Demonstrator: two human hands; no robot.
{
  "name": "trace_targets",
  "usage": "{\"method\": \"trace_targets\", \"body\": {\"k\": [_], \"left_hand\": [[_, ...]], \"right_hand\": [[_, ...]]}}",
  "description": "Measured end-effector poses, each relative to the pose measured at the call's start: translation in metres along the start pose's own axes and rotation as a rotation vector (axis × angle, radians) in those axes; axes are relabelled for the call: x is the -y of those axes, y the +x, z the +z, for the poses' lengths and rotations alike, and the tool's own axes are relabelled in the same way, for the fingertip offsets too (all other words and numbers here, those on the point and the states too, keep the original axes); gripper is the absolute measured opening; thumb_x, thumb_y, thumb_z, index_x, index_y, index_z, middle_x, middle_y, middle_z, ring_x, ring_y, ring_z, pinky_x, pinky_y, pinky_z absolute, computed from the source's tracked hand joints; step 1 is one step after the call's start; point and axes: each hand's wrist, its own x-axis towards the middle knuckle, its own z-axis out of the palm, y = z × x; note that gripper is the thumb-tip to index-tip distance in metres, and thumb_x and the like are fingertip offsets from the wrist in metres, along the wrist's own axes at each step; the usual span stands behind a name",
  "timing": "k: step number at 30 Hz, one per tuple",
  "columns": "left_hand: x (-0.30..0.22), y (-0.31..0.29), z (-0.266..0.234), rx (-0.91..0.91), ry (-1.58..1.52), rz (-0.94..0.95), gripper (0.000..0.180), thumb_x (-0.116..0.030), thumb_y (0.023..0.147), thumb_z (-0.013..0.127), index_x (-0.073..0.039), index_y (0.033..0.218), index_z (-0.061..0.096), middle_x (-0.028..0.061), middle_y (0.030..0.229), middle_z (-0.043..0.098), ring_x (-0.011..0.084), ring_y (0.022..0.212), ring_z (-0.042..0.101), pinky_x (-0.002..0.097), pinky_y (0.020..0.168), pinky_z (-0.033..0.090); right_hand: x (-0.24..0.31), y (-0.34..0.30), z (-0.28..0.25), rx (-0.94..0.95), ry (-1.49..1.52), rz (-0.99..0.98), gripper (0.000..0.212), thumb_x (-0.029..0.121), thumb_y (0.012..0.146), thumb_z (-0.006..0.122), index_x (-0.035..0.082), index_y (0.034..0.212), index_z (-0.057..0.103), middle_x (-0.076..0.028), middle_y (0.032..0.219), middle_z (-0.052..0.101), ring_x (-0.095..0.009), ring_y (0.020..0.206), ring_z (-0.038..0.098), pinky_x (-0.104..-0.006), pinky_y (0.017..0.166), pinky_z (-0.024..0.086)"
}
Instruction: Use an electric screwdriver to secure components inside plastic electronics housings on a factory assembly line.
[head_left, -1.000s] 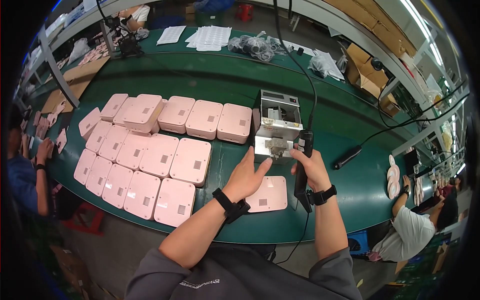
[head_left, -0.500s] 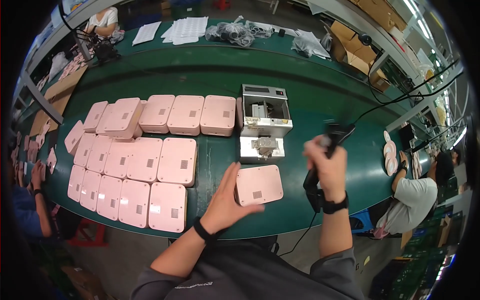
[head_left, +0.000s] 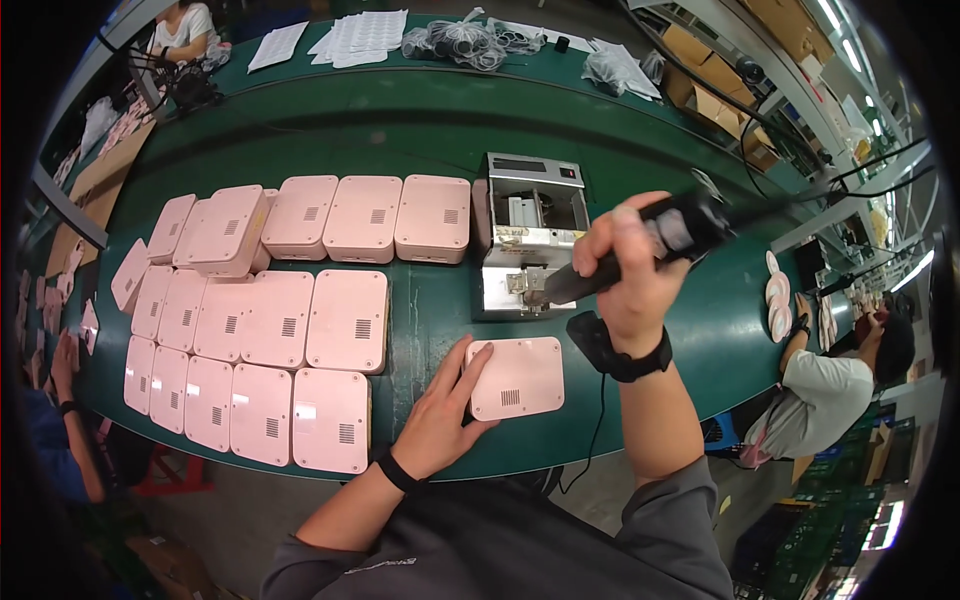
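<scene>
A pink plastic case (head_left: 530,375) with rounded corners, corner holes and a small slotted grille lies flat near the table's front edge. My left hand (head_left: 437,413) grips its left end, a finger resting on top and the thumb by the near corner. My right hand (head_left: 635,265) is wrapped round a black electric screwdriver (head_left: 685,222), tilted down to the left. The screwdriver's tip meets the front block of a metal screw feeder (head_left: 535,190), which stands behind the case. The tip itself is too small to make out.
Rows of similar pink cases (head_left: 347,320) cover the left of the green table (head_left: 430,335), one stacked on others. A cable (head_left: 595,440) hangs by my right wrist. Bagged cords (head_left: 465,42) and white sheets (head_left: 360,37) lie at the back. Co-workers sit at the left and at the right (head_left: 830,400).
My right hand has brought the screwdriver left and up to the screw feeder's front. My left hand has drawn its fingers in onto the case's left end.
</scene>
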Motion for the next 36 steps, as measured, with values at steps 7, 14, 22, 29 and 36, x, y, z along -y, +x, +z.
{"method": "trace_targets", "body": {"k": [7,14,22,29,36], "left_hand": [[0.001,-0.001,-0.007,0.032,0.035,0.009,0.09,-0.012,0.074,0.082,-0.008,0.15,0.034,0.0252,0.15,0.03,0.0455,0.135,0.039,0.0461,0.108,0.041],[0.001,0.0,-0.002,0.012,0.067,0.017,0.091,-0.013,0.074,0.083,-0.009,0.15,0.034,0.0247,0.151,0.029,0.046,0.134,0.04,0.0447,0.108,0.041],[-0.003,0.004,-0.002,0.019,0.054,0.007,0.086,-0.013,0.074,0.082,-0.013,0.149,0.039,0.025,0.151,0.028,0.0464,0.133,0.041,0.0451,0.107,0.042],[-0.003,0.002,-0.001,0.046,0.084,0.025,0.077,-0.012,0.075,0.081,-0.021,0.144,0.048,0.0256,0.152,0.025,0.0477,0.131,0.043,0.0459,0.105,0.044],[-0.003,0.001,-0.002,0.027,0.108,0.031,0.074,-0.013,0.076,0.081,-0.022,0.142,0.05,0.0267,0.152,0.024,0.0478,0.129,0.046,0.0456,0.103,0.046]], "right_hand": [[0.012,-0.023,-0.013,0.045,0.026,0.101,0.019,0.015,0.094,0.057,0.005,0.105,0.045,-0.007,0.067,0.05,-0.017,0.05,0.048,-0.0341,0.051,0.045],[0.019,-0.044,-0.035,0.006,0.039,0.04,0.019,0.015,0.093,0.056,0.006,0.105,0.044,-0.007,0.067,0.051,-0.016,0.05,0.047,-0.0342,0.051,0.046],[-0.001,-0.052,-0.041,-0.036,0.022,0.051,0.019,0.012,0.091,0.057,0.005,0.103,0.044,-0.008,0.066,0.052,-0.016,0.05,0.048,-0.0337,0.051,0.047],[-0.009,-0.05,-0.043,-0.038,0.048,0.088,0.016,0.014,0.092,0.055,0.006,0.1,0.044,-0.009,0.067,0.052,-0.016,0.05,0.047,-0.0338,0.052,0.047],[-0.001,-0.036,-0.032,0.003,-0.066,0.105,0.013,0.012,0.093,0.054,0.005,0.1,0.046,-0.008,0.066,0.051,-0.018,0.05,0.048,-0.0344,0.05,0.046]]}}
